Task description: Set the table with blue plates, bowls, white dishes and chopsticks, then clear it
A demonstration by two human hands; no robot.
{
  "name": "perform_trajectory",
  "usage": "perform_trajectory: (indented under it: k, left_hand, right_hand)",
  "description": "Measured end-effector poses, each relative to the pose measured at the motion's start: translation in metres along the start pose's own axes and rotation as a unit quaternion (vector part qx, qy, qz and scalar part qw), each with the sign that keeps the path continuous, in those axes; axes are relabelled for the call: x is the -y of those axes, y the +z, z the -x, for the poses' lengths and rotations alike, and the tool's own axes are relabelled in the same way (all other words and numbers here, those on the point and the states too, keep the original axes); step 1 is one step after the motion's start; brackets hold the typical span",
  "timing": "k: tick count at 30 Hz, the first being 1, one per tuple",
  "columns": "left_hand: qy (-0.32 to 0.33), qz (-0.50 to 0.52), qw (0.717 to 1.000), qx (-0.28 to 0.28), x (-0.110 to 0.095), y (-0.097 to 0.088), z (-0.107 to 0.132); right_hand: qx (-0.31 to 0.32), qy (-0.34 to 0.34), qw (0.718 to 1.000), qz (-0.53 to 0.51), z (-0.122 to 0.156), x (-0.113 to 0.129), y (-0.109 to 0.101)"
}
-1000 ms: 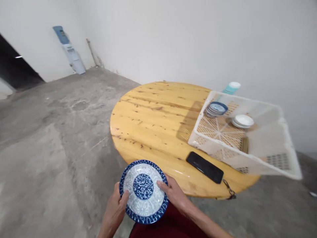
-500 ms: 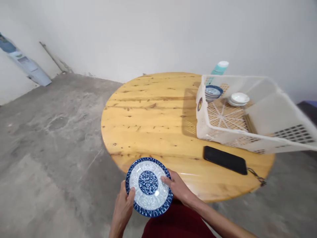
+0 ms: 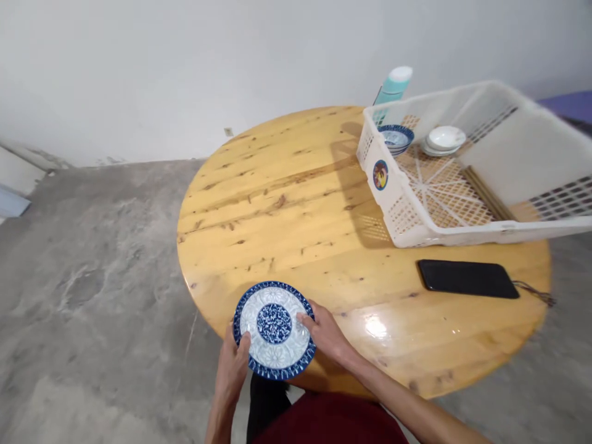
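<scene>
A blue-and-white patterned plate (image 3: pixel 274 328) is held level over the near edge of a round wooden table (image 3: pixel 296 203). My left hand (image 3: pixel 234 364) grips its left rim with the thumb on top. My right hand (image 3: pixel 326 333) grips its right rim, thumb lying on the plate's face. Both hands are closed on the plate.
A white plastic basket (image 3: pixel 407 209) stands on the table's right side, holding a blue-rimmed bowl stack (image 3: pixel 396 137) and white saucers (image 3: pixel 444 138). A teal bottle (image 3: pixel 392 86) stands behind it. A black phone (image 3: pixel 467 279) with a cable lies near the right edge. Bare concrete floor on the left.
The view has swung right and closer to the table. The plate, still in both hands, now sits over the table's near edge instead of off it.
</scene>
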State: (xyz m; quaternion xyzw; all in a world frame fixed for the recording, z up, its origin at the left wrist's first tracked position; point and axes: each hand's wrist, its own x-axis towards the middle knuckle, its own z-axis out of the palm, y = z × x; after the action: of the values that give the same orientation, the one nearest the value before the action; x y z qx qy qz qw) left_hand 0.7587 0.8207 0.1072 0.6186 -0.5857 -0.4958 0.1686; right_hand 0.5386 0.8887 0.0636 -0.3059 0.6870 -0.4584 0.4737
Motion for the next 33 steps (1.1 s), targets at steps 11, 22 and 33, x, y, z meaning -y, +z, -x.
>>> perform_trajectory:
  k: [11, 22, 33]
  left_hand:
    - [0.072, -0.129, 0.973, 0.180, -0.037, -0.042, -0.156]
    - [0.196, -0.166, 0.913, 0.317, -0.073, -0.061, -0.282]
    - [0.252, -0.167, 0.906, 0.296, -0.124, -0.004, -0.361]
  right_hand:
    - [-0.222, 0.087, 0.965, -0.105, -0.049, 0.014, 0.068]
    - [-0.411, 0.146, 0.874, -0.214, -0.101, 0.052, 0.150]
    - [-0.452, 0.111, 0.867, -0.176, -0.205, 0.050, 0.100]
